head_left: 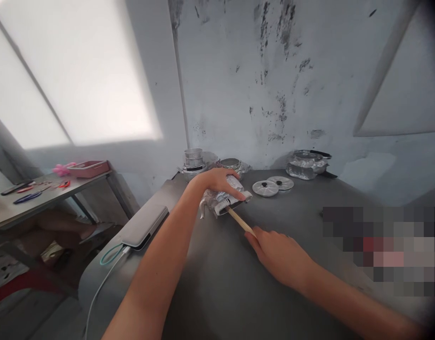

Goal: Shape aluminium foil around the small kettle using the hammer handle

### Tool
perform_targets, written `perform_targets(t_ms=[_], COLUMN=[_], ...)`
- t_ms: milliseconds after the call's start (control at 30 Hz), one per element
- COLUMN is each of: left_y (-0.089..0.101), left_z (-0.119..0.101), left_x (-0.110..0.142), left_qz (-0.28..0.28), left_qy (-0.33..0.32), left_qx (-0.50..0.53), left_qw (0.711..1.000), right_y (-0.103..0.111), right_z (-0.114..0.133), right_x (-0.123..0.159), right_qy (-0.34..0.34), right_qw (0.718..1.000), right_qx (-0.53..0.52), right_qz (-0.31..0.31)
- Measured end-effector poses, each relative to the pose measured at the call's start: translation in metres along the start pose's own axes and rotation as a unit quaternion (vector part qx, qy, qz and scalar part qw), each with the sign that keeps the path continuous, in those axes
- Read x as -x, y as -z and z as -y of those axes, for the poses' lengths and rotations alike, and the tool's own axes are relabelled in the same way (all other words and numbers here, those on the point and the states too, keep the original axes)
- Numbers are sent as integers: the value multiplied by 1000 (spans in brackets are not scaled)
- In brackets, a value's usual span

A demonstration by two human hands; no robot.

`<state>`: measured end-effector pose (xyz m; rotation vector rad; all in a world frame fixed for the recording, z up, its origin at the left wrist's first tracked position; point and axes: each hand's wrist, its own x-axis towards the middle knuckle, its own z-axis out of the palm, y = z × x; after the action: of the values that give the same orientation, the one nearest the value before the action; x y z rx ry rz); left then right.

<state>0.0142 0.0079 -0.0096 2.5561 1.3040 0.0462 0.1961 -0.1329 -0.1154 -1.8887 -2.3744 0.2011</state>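
My left hand (220, 180) lies over a crumpled, silvery-white wrapped bundle (212, 200), its fingers curved round the top and the thumb pressing near a pale rim. That white rim (222, 205) surrounds a dark opening facing me. A light wooden stick (241, 221) runs from the opening down to my right hand (277, 255), which is closed round its near end. The stick's far end is hidden inside the opening. What the bundle contains I cannot make out.
Two round, pale discs with black knobs (265, 188) lie behind the bundle. Farther back are stacked metal cups (193, 158) and a foil-wrapped pan (304, 165). A grey power bank (144, 226) with a cable sits left. A side table bears a pink tray (89, 169) and tools.
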Motion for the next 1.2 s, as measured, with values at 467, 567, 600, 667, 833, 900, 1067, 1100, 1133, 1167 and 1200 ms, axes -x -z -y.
perform_targets(t_ms=[467,567,600,667,833,900,1067,1100,1133,1167,1200], left_y=[1,1,2,2,2,2,2,3,3,4,4], left_z=[-2,-3,-3,-3,-2,-2,0,0,0,1,1], left_x=[1,2,2,2,1,2,5,5,6,6,6], left_qz=[12,10,9,9,8,6,9,13,17,21,25], left_qy=[5,10,11,13,3,-3,-2,-8,-17,-26,-33], left_qx=[0,4,5,4,-2,-5,7,7,6,6,5], left_qw=[1000,1000,1000,1000,1000,1000,1000,1000,1000,999,999], right_y=[6,8,7,6,3,5,6,5,4,3,3], right_z=[1,3,3,3,0,0,1,1,0,0,-1], right_x=[2,3,3,2,1,1,6,6,6,6,6], right_qy=[-8,-17,-19,-19,-7,-8,-14,-12,-7,-3,0], right_qw=[999,999,999,1000,1000,999,999,999,999,999,999], right_qx=[-33,-42,-37,-21,-19,-33,-35,-32,-32,-34,-37], right_qz=[9,-3,-5,-2,11,5,-11,-2,8,14,16])
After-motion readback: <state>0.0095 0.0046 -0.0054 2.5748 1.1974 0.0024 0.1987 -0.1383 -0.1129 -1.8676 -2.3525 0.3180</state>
